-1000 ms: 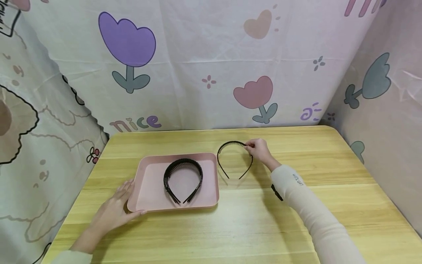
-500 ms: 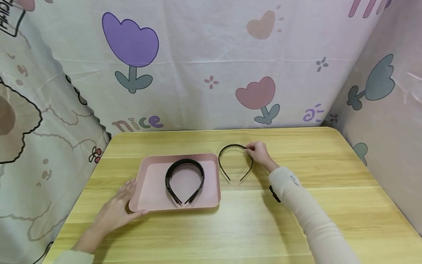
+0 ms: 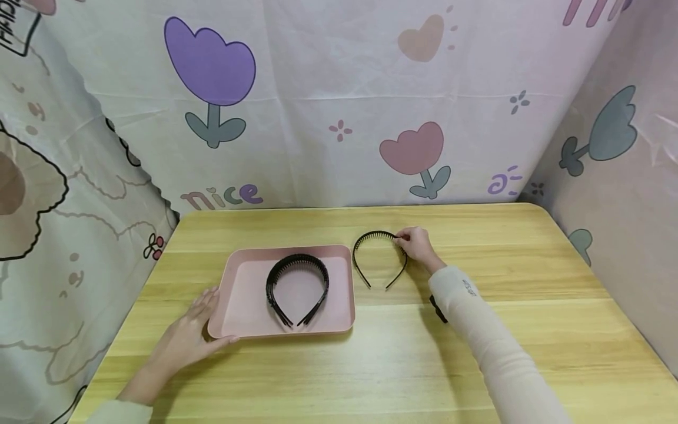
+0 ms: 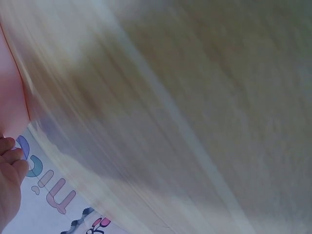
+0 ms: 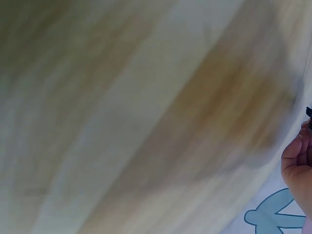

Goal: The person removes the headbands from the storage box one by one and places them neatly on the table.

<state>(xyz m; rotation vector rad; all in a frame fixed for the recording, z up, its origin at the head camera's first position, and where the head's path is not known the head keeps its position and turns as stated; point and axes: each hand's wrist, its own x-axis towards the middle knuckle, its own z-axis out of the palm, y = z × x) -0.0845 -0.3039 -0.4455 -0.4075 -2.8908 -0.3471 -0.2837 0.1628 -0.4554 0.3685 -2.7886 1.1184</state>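
Observation:
A thin black toothed headband (image 3: 365, 240) lies on the wooden table (image 3: 402, 359) just right of a pink tray (image 3: 241, 282). My right hand (image 3: 415, 243) pinches the band's top right curve with fingertips curled. Inside the tray lie black toothed headbands (image 3: 296, 287), stacked together. My left hand (image 3: 185, 335) rests with straight fingers against the tray's near left corner, thumb along its front rim. The wrist views are blurred: the left wrist view shows table grain and my left hand's fingers (image 4: 9, 161), the right wrist view shows curled fingers (image 5: 297, 161) at the edge.
Flower-print cloth (image 3: 339, 100) hangs behind the table and along both sides. Bare tabletop spreads across the front and the right half. A dark strap (image 3: 437, 309) shows under my right sleeve.
Almost nothing has moved. The view shifted slightly; the right hand stays pinched on the loose headband and the left hand stays at the tray corner.

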